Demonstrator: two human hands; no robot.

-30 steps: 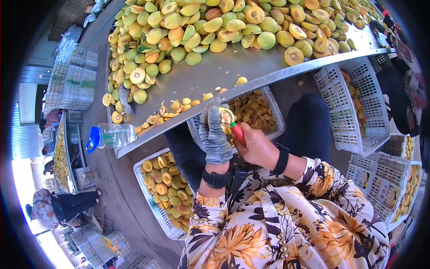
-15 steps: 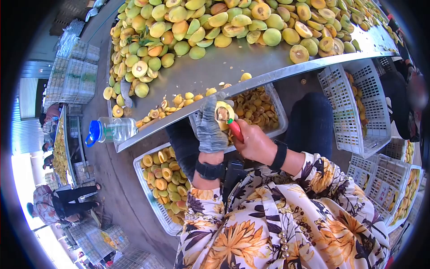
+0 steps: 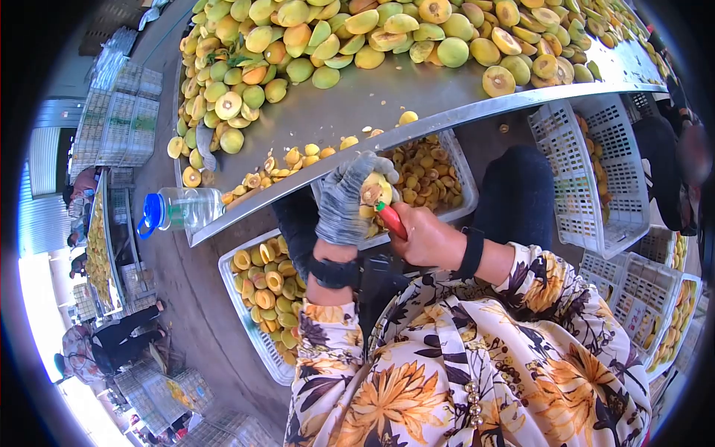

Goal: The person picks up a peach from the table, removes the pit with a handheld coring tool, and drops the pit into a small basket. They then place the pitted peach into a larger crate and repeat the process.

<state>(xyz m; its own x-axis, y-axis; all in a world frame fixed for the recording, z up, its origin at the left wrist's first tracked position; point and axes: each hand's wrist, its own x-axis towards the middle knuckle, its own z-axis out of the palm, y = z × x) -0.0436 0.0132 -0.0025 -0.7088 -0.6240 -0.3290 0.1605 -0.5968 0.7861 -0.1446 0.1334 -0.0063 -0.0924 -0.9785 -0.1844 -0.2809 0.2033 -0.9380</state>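
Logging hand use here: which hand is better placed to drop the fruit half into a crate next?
Probably left: the gloved left hand holds the fruit half; the right hand grips the red-handled tool.

L hand (image 3: pixel 344 203) tipped rightward, fingers (image 3: pixel 363 168) curled further over fruit (image 3: pixel 375 191); fruit turned against knife (image 3: pixel 392 220).

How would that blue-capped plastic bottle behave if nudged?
The bottle lies on its side at a corner of the table, so it would probably roll, maybe off the edge. It looks clear plastic, so likely light and smooth.
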